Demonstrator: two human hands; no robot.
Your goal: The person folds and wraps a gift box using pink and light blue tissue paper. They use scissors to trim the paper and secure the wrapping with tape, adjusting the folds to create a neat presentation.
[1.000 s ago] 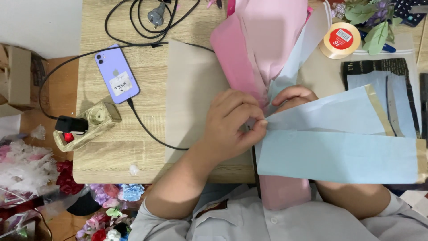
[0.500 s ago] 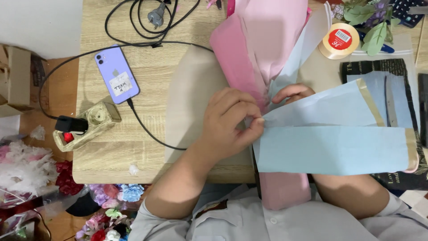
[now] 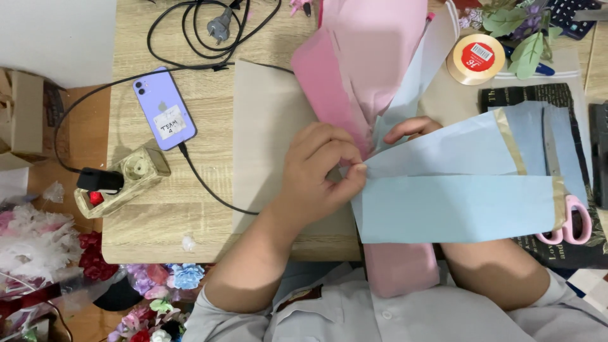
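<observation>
Paper wrapping point(image 3: 380, 76), pink, fanning out across the middle of a pale wooden table point(image 3: 145, 209), widest at the far edge and narrowing to a waist near the body. Blue paper sheets point(image 3: 456, 206) spread to the right from that same waist, edged with tan strips, one sheet overlapping another. Beige sheet point(image 3: 266, 145) lying flat underneath, left of the pink.

Left hand point(image 3: 320, 174) curled over the waist of the bundle, thumb and fingers pinched tight on the gathered paper where pink meets blue. Right hand point(image 3: 411, 128) mostly hidden beneath the blue sheets, only fingertips showing just beyond the pinch, touching the paper; cannot tell how firmly closed.

Purple phone point(image 3: 163, 109) face down on the left part of the table, plugged into a black cable point(image 3: 202, 183) running toward the near side. Socket block point(image 3: 123, 177) near the left edge, a black plug in it. Coiled black cord point(image 3: 196, 31) at the far edge. Roll of tape point(image 3: 476, 58) at the far right, beside green leaves point(image 3: 516, 28). Pink-handled scissors point(image 3: 570, 218) at the right, blades partly under the blue paper. Artificial flowers point(image 3: 164, 297) below the table's near-left corner.
</observation>
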